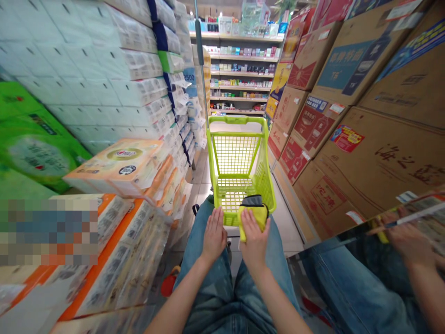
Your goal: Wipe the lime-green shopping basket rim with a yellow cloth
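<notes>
1. The right hand [255, 233] lay open and flat on a yellow cloth [260, 219], hiding most of it; a black pouch [252, 201] showed just beyond, its shape hard to make out.
2. The left hand [214, 234] lay open on the near edge of a green shopping cart [236, 121], not gripping it.
3. The cart stood in the aisle, over the person's knees.
4. Wrapped paper packs [139, 102] rose on the left, cardboard cartons [365, 157] on the right.
5. A blurred patch [48, 232] hid part of the near left stack, and far shelves [239, 74] were too small to read.
</notes>
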Motion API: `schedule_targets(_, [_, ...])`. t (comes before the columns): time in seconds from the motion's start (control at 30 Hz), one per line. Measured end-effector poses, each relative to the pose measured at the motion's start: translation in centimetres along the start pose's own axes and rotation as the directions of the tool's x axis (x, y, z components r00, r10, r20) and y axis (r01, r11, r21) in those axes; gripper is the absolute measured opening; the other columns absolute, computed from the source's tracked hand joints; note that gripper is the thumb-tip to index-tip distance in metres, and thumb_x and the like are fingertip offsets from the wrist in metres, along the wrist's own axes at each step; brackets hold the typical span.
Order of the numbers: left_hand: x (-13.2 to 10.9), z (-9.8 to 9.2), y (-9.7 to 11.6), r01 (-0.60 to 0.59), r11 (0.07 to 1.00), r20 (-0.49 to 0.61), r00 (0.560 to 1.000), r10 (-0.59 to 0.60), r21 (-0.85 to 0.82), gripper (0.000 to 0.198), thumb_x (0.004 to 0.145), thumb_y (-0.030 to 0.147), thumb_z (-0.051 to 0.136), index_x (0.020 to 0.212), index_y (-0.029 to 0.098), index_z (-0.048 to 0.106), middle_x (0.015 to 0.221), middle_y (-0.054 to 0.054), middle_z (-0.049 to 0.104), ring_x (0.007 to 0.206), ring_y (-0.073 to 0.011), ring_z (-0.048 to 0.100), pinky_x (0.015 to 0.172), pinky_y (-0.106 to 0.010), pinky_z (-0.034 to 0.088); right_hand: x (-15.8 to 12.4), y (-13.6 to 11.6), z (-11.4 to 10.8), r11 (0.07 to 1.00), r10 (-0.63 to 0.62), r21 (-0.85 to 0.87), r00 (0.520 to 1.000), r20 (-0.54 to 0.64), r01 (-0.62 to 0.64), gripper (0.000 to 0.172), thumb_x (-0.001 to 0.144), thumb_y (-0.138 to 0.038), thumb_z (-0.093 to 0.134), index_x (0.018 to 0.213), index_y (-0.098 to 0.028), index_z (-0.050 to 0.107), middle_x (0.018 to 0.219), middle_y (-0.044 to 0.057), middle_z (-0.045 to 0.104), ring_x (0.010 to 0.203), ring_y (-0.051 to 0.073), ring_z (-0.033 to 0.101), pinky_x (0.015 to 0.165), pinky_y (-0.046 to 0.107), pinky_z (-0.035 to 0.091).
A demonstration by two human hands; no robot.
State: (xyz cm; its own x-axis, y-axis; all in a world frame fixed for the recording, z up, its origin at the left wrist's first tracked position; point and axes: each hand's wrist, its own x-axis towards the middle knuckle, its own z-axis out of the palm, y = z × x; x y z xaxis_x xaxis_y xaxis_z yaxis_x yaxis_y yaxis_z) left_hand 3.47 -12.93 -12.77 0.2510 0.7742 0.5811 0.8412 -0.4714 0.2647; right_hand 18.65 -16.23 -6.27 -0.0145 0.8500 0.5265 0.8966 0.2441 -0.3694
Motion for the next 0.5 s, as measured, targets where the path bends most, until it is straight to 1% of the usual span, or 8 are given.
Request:
schedule_targets(0.07, [0.0, -0.4, -0.1, -0.016, 0.998, 0.011, 1.0, 0.016, 0.057, 0.075, 0.087, 0.006, 0.037, 0.154, 0.014, 0.003, 0.155, -0.016, 0.031, 0.147, -0.0243, 0.018, 0.114, -0.047, 0.034, 0.2, -3.1, 1.2, 0.997, -0.047, 0.067, 0.998, 0.044, 0.044, 0.072, 0.073, -0.001, 0.04, 0.142, -0.021, 0.042, 0.143, 0.007, 0.052, 0.137, 0.019, 0.042, 0.118, 0.052, -0.007])
schedule_targets(0.1, [0.0, -0.6, -0.1, -0.023, 0.996, 0.017, 1.0, 0.022, 0.09, 0.075, 0.088, 0.006, 0.037, 0.154, 0.014, 0.002, 0.156, -0.016, 0.031, 0.147, -0.0242, 0.019, 0.114, -0.046, 0.035, 0.4, -4.1, 1.5, 0.994, -0.064, 0.093, 0.996, 0.056, 0.059, 0.071, 0.074, -0.001, 0.041, 0.142, -0.021, 0.043, 0.143, 0.006, 0.052, 0.137, 0.019, 0.042, 0.119, 0.051, -0.008])
schedule_targets(0.13, [0.1, -0.9, 0.0, -0.028, 0.992, 0.026, 0.999, 0.025, 0.121, 0.075, 0.087, 0.006, 0.037, 0.154, 0.014, 0.002, 0.156, -0.015, 0.03, 0.147, -0.0242, 0.02, 0.114, -0.045, 0.034, 0.5, -4.5, 1.7, 0.991, -0.08, 0.11, 0.995, 0.065, 0.072, 0.071, 0.074, -0.001, 0.041, 0.142, -0.022, 0.043, 0.143, 0.006, 0.052, 0.137, 0.018, 0.041, 0.119, 0.051, -0.008])
schedule_targets(0.2, [0.2, -1.7, 0.3, -0.032, 0.986, 0.059, 0.998, 0.022, 0.161, 0.077, 0.085, 0.006, 0.038, 0.154, 0.012, 0.002, 0.157, -0.015, 0.028, 0.147, -0.0244, 0.02, 0.115, -0.044, 0.033, 0.7, -4.1, 1.3, 0.986, -0.127, 0.122, 0.988, 0.085, 0.116, 0.071, 0.074, -0.001, 0.041, 0.141, -0.022, 0.044, 0.143, 0.006, 0.053, 0.137, 0.018, 0.042, 0.118, 0.051, -0.009])
schedule_targets(0.27, [0.4, -2.6, 0.7, -0.021, 0.985, 0.104, 0.995, 0.003, 0.171, 0.08, 0.083, 0.005, 0.039, 0.154, 0.012, 0.004, 0.158, -0.014, 0.025, 0.147, -0.0237, 0.019, 0.117, -0.042, 0.03, 0.5, -2.1, 0.2, 0.979, -0.186, 0.108, 0.976, 0.109, 0.175, 0.072, 0.073, -0.001, 0.04, 0.141, -0.023, 0.044, 0.142, 0.006, 0.053, 0.136, 0.018, 0.043, 0.118, 0.052, -0.009])
schedule_targets(0.33, [0.6, -3.3, 1.2, -0.007, 0.985, 0.124, 0.992, -0.015, 0.172, 0.082, 0.081, 0.003, 0.04, 0.154, 0.012, 0.004, 0.159, -0.012, 0.023, 0.147, -0.0221, 0.018, 0.118, -0.041, 0.028, 0.1, 1.0, -1.1, 0.975, -0.216, 0.074, 0.971, 0.105, 0.209, 0.072, 0.073, 0.0, 0.039, 0.141, -0.023, 0.044, 0.141, 0.006, 0.054, 0.135, 0.018, 0.045, 0.118, 0.054, -0.007])
schedule_targets(0.43, [0.9, -4.0, 2.0, 0.012, 0.987, 0.13, 0.991, -0.033, 0.159, 0.083, 0.08, 0.003, 0.041, 0.154, 0.012, 0.004, 0.159, -0.012, 0.022, 0.148, -0.0215, 0.017, 0.117, -0.041, 0.029, -0.3, 6.2, -3.0, 0.986, -0.166, -0.008, 0.986, 0.02, 0.167, 0.07, 0.074, -0.002, 0.039, 0.14, -0.023, 0.046, 0.139, 0.006, 0.056, 0.132, 0.02, 0.048, 0.118, 0.055, -0.004])
schedule_targets(0.5, [1.0, -4.3, 2.4, 0.027, 0.989, 0.129, 0.991, -0.045, 0.144, 0.083, 0.081, 0.003, 0.041, 0.154, 0.012, 0.004, 0.159, -0.013, 0.022, 0.148, -0.0219, 0.017, 0.117, -0.042, 0.03, -0.2, 8.9, -3.8, 0.993, -0.114, -0.052, 0.992, -0.059, 0.111, 0.066, 0.075, -0.004, 0.04, 0.137, -0.024, 0.049, 0.136, 0.006, 0.059, 0.129, 0.021, 0.052, 0.118, 0.056, -0.002])
